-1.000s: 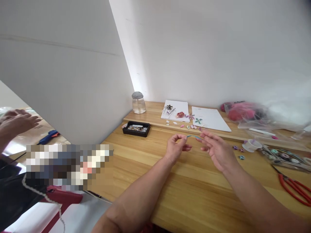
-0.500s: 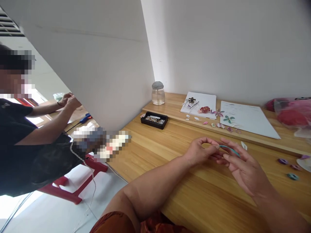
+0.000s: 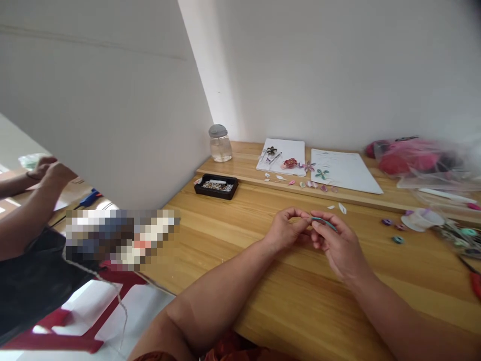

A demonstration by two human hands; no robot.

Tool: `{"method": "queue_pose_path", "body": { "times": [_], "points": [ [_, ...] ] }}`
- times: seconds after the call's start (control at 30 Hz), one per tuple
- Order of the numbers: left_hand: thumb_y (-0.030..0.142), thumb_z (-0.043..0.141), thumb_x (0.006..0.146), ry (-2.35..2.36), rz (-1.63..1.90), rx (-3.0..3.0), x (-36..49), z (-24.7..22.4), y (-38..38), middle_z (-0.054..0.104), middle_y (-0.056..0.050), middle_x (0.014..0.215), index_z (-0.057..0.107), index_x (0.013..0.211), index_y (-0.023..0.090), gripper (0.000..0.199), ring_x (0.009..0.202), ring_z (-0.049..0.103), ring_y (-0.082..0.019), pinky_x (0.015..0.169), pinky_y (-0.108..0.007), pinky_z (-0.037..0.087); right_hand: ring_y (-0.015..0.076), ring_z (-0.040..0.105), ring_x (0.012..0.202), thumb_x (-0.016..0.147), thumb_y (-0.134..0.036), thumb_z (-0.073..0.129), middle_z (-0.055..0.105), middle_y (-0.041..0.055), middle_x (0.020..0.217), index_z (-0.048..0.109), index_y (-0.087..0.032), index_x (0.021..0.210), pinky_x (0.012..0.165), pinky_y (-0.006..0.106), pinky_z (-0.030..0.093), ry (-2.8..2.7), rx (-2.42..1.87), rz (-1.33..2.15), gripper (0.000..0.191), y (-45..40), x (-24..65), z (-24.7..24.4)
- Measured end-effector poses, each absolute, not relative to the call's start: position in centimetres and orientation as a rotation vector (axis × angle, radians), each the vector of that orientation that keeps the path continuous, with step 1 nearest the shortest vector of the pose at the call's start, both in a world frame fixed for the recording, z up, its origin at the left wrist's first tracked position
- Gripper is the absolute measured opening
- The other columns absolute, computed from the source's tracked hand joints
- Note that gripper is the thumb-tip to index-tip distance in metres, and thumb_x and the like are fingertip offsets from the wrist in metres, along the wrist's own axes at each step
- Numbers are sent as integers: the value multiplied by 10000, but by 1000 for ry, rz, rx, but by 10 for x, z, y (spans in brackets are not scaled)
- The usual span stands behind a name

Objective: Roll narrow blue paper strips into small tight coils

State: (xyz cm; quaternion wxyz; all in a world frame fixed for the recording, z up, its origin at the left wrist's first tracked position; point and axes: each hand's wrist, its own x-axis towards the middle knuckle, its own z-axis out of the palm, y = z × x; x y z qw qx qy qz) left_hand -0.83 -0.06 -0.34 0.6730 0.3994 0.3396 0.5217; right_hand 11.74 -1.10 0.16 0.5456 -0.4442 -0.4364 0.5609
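Over the wooden table, my left hand [image 3: 287, 229] pinches one end of a thin teal strip [image 3: 325, 222] between thumb and fingertips. My right hand [image 3: 338, 243] holds the same strip, which arches over its fingers. The fingertips of both hands almost meet, and the part of the strip between them is mostly hidden. Beyond the hands lie two small white leaf-shaped pieces, one of them a white petal [image 3: 342, 208]. To the right of my right hand is a small teal roll [image 3: 398, 240], near a purple roll [image 3: 387, 221].
Flower pieces, including a red flower [image 3: 290, 163] and a green flower [image 3: 322, 174], lie by white paper [image 3: 347, 170] on the raised back ledge. A black tray [image 3: 216, 193] of beads and a lidded jar [image 3: 220, 145] stand left. A co-worker's hands [image 3: 52, 170] show far left.
My view has swung to the right, so things appear farther left and a white cup and tools show at right. Both hands still hold the strip, with the right hand's fingers more closed around it.
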Motion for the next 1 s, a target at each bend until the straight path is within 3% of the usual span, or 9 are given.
{"method": "queue_pose_path", "body": {
  "times": [0.27,0.5,0.73,0.9,1.0],
  "points": [
    [498,763,661,928,1163,980,-9,-7,-1,654,-50,895,597,863,156,430,721,678,-170,576,-247,525,48,335,406,699,-436,780,478,-65,525,628,-195,811,377,194,229,-1013,-1075,1240,306,-8,118,-8],
    [454,777,674,994,1122,1066,-16,1,0,673,-53,799,684,828,140,361,701,643,-134,574,-188,461,86,374,430,692,-517,748,498,-43,497,639,-199,764,405,231,277,-1125,-1154,1071,344,-7,123,-8],
    [504,722,725,1017,957,997,-29,3,5,717,-116,1034,734,971,165,419,779,662,-149,528,-174,379,58,316,421,657,-463,778,516,-46,561,609,-194,730,395,227,215,-991,-1142,1184,327,-4,122,-3],
    [462,736,716,1147,1127,1102,-29,1,9,728,-82,833,745,849,142,347,598,564,-94,453,-174,321,48,294,435,669,-431,779,515,-43,593,604,-183,712,401,226,191,-985,-1155,1237,306,-3,124,-4],
    [416,746,717,1128,1128,1110,-29,2,9,727,-93,821,739,832,130,308,646,599,-117,463,-173,379,59,321,456,684,-432,767,507,-42,593,608,-185,707,407,228,203,-1029,-1163,1213,295,-2,125,-7]
  ]
}}
